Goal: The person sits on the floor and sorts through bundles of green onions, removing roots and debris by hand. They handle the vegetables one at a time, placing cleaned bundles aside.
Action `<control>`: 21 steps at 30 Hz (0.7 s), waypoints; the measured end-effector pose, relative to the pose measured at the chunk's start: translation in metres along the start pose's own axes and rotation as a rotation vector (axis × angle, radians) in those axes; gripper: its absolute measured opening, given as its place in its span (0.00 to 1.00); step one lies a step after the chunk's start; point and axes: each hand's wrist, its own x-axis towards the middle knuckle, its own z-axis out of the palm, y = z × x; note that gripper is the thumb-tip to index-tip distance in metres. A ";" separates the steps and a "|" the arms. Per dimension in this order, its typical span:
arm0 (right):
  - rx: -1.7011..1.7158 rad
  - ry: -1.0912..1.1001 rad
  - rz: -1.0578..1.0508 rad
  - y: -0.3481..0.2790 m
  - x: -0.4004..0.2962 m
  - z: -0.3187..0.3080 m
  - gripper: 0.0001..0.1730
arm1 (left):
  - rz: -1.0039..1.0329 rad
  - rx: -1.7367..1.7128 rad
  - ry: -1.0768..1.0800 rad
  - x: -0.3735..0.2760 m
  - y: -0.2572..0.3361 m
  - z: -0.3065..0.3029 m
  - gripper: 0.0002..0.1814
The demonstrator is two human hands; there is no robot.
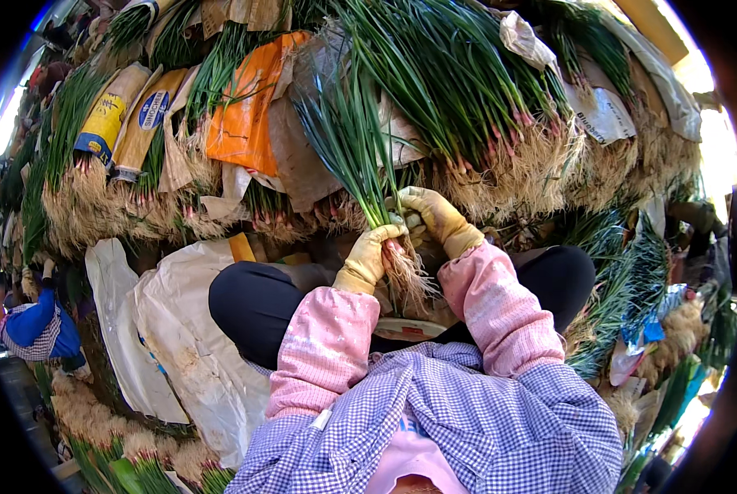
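My left hand, in a yellowish work glove, is closed around the pale lower stems of a small bunch of leafy green onion-like plants. The long leaves point up and away from me, and the pinkish bases and stringy roots hang below the glove. My right hand, gloved the same way, is beside the bunch with its fingers curled at the stems. Whether those fingers grip a stem is hidden. Just past my hands lies a thick row of similar plants, roots towards me.
Paper and plastic sacks, one an orange bag, lie among the plants. White plastic sheets are spread at my left. More plant bundles lie at right. Another person in blue is at far left. My knees flank my hands.
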 end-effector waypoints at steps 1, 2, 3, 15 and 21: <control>0.044 0.046 -0.016 0.000 -0.002 0.005 0.13 | 0.019 -0.060 0.001 -0.001 -0.001 0.005 0.07; 0.155 0.076 0.036 -0.005 -0.006 0.015 0.13 | 0.041 -0.127 0.005 -0.005 -0.001 0.010 0.07; 0.269 0.110 0.081 -0.011 -0.011 0.023 0.13 | 0.026 -0.166 -0.028 -0.004 -0.002 0.009 0.07; 0.125 0.207 -0.114 0.008 0.010 0.015 0.13 | 0.118 -0.357 0.034 0.010 -0.011 0.007 0.06; -1.804 0.062 -0.121 0.022 0.043 -0.042 0.20 | 0.309 -0.175 -0.135 -0.022 0.009 0.036 0.07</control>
